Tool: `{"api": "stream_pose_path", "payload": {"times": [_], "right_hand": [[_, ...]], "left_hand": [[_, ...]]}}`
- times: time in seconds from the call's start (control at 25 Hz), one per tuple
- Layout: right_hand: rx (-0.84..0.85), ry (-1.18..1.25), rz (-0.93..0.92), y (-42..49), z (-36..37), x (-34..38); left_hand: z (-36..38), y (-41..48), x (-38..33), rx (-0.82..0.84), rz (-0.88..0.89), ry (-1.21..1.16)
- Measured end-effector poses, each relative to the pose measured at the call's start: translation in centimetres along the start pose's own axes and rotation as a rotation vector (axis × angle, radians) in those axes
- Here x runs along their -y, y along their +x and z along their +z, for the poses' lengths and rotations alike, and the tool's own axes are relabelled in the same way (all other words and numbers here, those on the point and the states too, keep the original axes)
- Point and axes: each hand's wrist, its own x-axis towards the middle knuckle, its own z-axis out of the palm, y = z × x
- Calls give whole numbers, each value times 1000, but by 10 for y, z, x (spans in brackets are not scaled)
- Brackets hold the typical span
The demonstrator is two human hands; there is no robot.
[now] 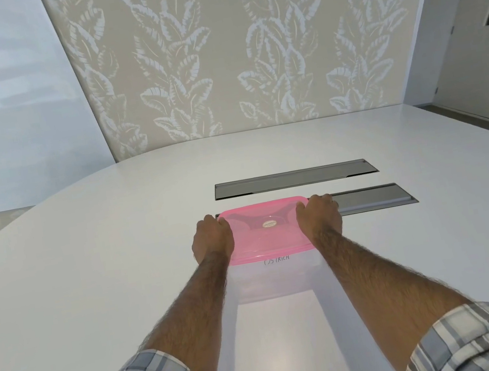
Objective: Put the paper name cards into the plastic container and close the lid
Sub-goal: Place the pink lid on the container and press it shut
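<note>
A clear plastic container [277, 280] stands on the white table [90, 276] in front of me, with a translucent pink lid [270, 239] lying on top of it. A paper name card [276, 260] with handwritten letters shows through the container's near wall. My left hand [212, 239] grips the lid's left edge and my right hand [320, 218] grips its right edge, fingers curled over the rim. A small round sticker sits in the lid's middle.
Two grey rectangular cable hatches are set in the table: one [295, 178] beyond the container, one [374, 198] partly under it to the right. A leaf-patterned wall [230, 48] rises behind the table's far edge. A door [488, 24] stands at the far right.
</note>
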Motion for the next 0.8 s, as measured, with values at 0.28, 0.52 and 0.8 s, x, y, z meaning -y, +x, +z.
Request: {"api": "stream_pose_path", "payload": {"times": [0.28, 0.52, 0.8], "right_hand": [[89, -20, 38, 14, -7, 0], [128, -18, 14, 22, -5, -2], [136, 0, -64, 41, -1, 3]], "left_hand": [[2, 19, -13, 103, 36, 8], [6, 35, -20, 181, 91, -28], [18, 53, -19, 246, 211, -5]]}}
